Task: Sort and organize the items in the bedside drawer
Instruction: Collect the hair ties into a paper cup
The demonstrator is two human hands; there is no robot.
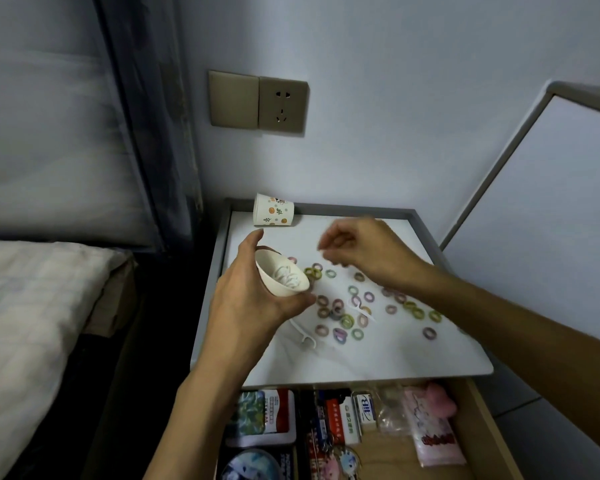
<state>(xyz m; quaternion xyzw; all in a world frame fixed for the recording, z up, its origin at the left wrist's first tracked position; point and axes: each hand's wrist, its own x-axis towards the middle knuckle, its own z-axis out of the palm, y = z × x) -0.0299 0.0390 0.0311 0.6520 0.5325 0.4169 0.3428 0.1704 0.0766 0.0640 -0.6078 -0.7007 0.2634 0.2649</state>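
Wall: brass-coloured switch plate (233,99) and socket (283,106), touching side by side.
Bed: pale mattress (32,323), left; padded headboard (49,133) behind.

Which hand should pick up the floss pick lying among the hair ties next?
Right, probably. The left hand grips the white cup, so it is occupied. The right hand hovers over the hair ties, nearer that floss pick; whether its pinched fingers hold anything is too blurred to tell.
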